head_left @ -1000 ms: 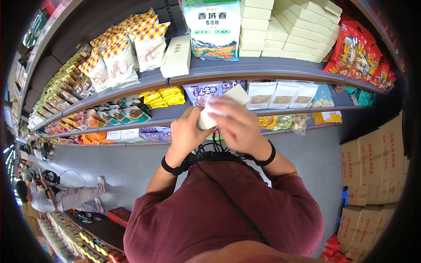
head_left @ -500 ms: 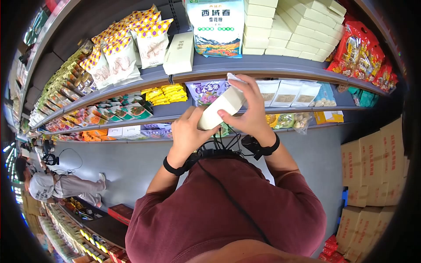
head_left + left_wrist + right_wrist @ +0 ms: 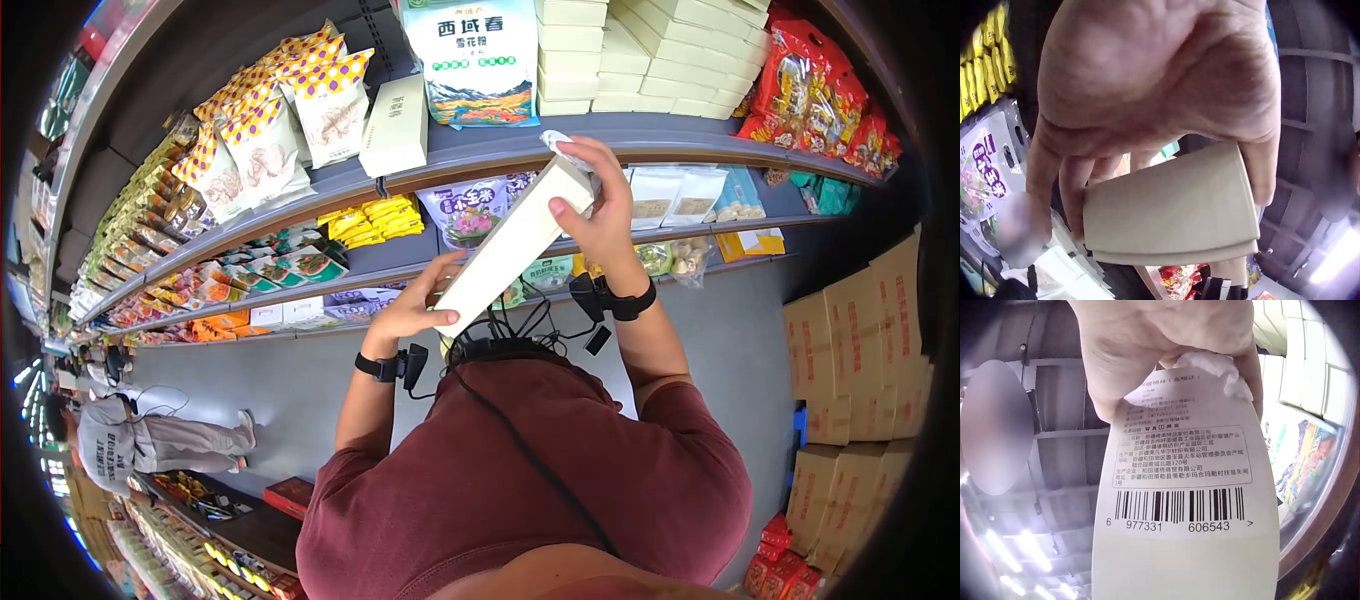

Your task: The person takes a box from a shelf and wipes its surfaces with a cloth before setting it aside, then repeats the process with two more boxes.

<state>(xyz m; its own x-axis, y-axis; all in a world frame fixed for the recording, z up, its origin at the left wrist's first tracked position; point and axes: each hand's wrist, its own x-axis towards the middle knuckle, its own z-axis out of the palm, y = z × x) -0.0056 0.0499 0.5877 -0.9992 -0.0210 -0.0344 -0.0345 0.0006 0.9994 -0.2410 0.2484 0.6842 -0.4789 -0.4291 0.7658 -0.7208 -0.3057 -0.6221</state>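
Note:
A long cream box (image 3: 515,250) is held slantwise between both hands, in front of the shelves. The left hand (image 3: 412,300) grips its lower end, and the left wrist view shows thumb and fingers on either side of the box's end (image 3: 1169,209). At the upper end the right hand (image 3: 602,205) pinches the box, with a crumpled white tissue (image 3: 560,142) under its fingers. In the right wrist view the tissue (image 3: 1216,367) lies against the box (image 3: 1185,550), whose face there has printed text and a barcode.
On the upper shelf a single cream box (image 3: 396,125) lies beside a flour bag (image 3: 475,70), with stacked cream boxes (image 3: 570,60) to the right. Snack bags fill the shelves at left. Brown cartons (image 3: 850,340) stand at right; a person (image 3: 110,440) is at far left.
The right hand, earlier over the box with the tissue, has moved up and right to its far end. The box has turned to show a long side, and the left hand has shifted slightly down.

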